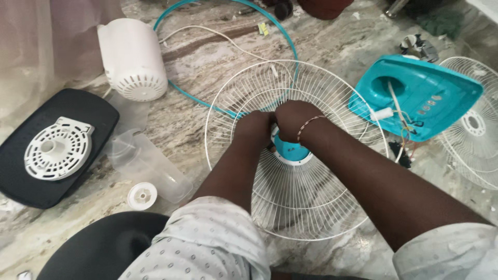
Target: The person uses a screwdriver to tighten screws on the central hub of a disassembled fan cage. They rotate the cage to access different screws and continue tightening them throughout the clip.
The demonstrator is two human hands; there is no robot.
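- Fan guard, a round white wire grille, lies flat on the marbled floor at centre frame, its teal hub cap facing up, so both hands can work from above.
- Left hand curls over the hub's left edge, fingers closed against it; it seems to steady the grille, though what the fingertips pinch is hidden.
- Right hand, with a thin bangle at the wrist, closes over the top of the hub, just touching the left hand; its grip point is covered too, so I cannot tell exactly what it grips.
- At lower left, a dark rounded seat or base sits near the person's patterned sleeve.
- Left of the grille lie a small white round cap and a clear plastic piece, set within arm's reach.
- Farther left, a black tray holds a white vented disc, keeping it off the floor.
- At right, a teal control housing lies open side up with wires trailing, beside a second white grille at the frame's edge.
- At upper left stands a white motor cover; a teal rim ring and a white cord loop across the top.
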